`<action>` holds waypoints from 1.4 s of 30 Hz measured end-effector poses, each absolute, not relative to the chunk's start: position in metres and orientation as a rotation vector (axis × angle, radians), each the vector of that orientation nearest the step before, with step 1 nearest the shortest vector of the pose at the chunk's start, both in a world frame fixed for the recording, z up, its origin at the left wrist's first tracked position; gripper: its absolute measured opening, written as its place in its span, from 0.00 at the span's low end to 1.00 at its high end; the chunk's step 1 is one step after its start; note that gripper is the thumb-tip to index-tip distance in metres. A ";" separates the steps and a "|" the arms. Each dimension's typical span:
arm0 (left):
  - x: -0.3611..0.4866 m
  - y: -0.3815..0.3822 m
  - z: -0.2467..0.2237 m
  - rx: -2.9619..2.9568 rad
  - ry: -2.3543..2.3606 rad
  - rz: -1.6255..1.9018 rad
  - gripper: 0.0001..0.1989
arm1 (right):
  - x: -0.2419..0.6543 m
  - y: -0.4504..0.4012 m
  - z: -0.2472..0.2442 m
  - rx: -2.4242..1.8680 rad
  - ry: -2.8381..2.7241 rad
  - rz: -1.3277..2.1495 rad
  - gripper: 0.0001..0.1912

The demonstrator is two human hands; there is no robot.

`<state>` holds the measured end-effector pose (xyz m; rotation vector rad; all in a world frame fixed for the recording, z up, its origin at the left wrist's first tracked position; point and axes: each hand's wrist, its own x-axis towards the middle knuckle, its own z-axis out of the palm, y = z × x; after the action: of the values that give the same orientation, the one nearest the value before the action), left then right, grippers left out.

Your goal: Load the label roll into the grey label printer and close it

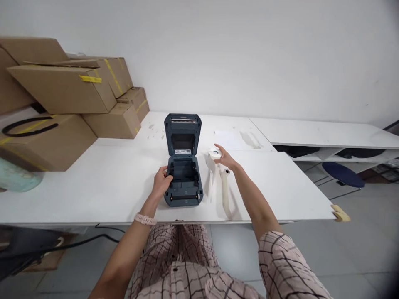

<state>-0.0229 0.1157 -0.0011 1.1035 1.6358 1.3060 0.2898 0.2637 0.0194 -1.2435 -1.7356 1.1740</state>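
Note:
A dark blue-grey label printer stands on the white table with its lid raised, so its inner bay and front roller show. My left hand grips the printer's left edge, thumb over the rim and fingers outside. To the right of the printer, my right hand curves around a roll of white labels, with fingers at its back and front. A loose white strip trails from this roll toward the table's front. Closer to me lies a narrow cream roll with a dark hole at its end.
Cardboard boxes with yellow tape are stacked at the left, a black cable loop on one. A white sheet lies behind the rolls. Beyond the table's right edge are a shelf unit and a blue stool.

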 end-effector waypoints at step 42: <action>-0.012 0.111 0.000 0.821 1.376 1.447 0.30 | 0.155 0.161 0.077 -0.940 -2.965 0.433 0.24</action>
<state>-0.0118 0.1107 0.0001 0.8206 1.3760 1.4466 0.1555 0.1609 0.0772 -0.9401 -2.9645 0.4329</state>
